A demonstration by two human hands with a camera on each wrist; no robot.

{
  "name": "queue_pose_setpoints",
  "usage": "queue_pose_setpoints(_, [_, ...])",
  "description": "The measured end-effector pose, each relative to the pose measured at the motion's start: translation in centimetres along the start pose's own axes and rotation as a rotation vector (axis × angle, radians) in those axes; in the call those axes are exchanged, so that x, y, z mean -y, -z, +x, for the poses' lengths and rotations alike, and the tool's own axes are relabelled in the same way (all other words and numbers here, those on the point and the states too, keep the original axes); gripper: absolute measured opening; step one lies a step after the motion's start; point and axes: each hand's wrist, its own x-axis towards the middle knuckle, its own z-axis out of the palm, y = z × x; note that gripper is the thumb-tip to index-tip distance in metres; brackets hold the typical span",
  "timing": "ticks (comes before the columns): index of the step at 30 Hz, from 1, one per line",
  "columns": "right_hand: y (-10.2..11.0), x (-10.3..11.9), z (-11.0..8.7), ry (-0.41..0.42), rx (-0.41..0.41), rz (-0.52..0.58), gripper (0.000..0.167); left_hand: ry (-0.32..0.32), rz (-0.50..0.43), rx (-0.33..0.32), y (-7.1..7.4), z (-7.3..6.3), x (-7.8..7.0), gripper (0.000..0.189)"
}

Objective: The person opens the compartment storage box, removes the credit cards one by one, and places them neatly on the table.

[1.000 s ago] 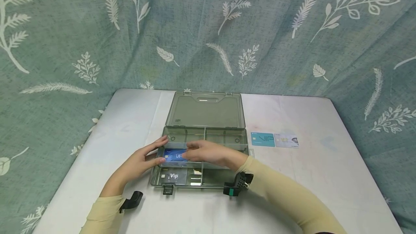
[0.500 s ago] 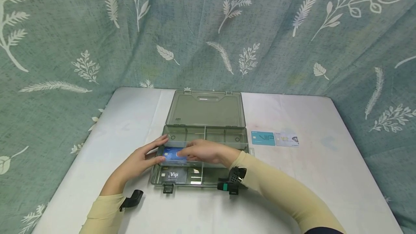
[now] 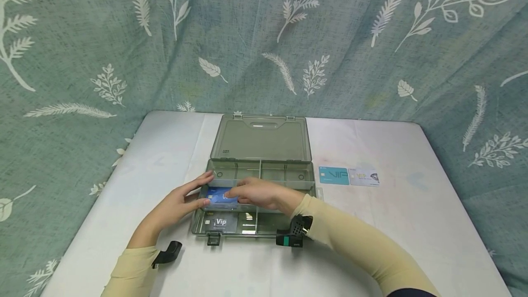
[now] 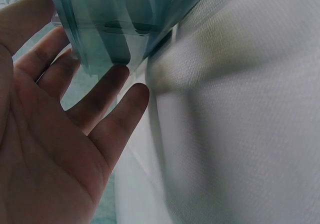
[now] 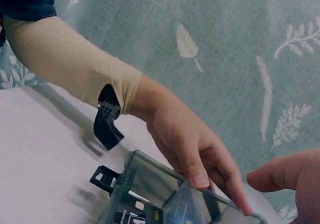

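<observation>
A grey see-through plastic box [image 3: 275, 226] lies with its lid folded back, and a clear tray [image 3: 252, 208] spans its middle. Inside the tray's left part is a blue VIP card [image 3: 215, 197]. My right hand [image 3: 268, 195] reaches over the tray, its forefinger tip on that card and the other fingers partly hidden. My left hand [image 3: 171, 210] touches the left end of the tray and box with spread fingers. In the left wrist view, fingertips rest at the box's side [image 4: 135, 14]. A dark grey Vip card [image 3: 221, 222] lies in the front left compartment.
The raised lid [image 3: 261, 143] lies behind the box. To the right on the white table are a teal VIP card [image 3: 333, 176] and a silver VIP card [image 3: 364, 177], side by side. A leaf-patterned curtain [image 3: 264, 40] hangs around the table's back and sides.
My right hand has lowered onto the blue card and shifted slightly left, and its forefinger now covers part of the lettering. The left hand has kept its place.
</observation>
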Motion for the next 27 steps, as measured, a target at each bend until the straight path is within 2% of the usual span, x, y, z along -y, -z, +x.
queue_pose_setpoints(5, [-0.06, -0.05, 0.07, 0.005, -0.004, 0.034, 0.083, 0.003, 0.001, 0.001, -0.04, 0.02, -0.07, 0.064])
queue_pose_setpoints(18, [0.16, -0.31, 0.40, 0.042, 0.022, 0.108, 0.057, 0.018, 0.004, -0.006, -0.04, 0.00, -0.05, 0.064])
queue_pose_setpoints(27, [0.44, -0.67, -0.14, 0.073, 0.000, 0.127, 0.073, 0.013, 0.012, -0.013, -0.07, 0.08, -0.15, 0.064])
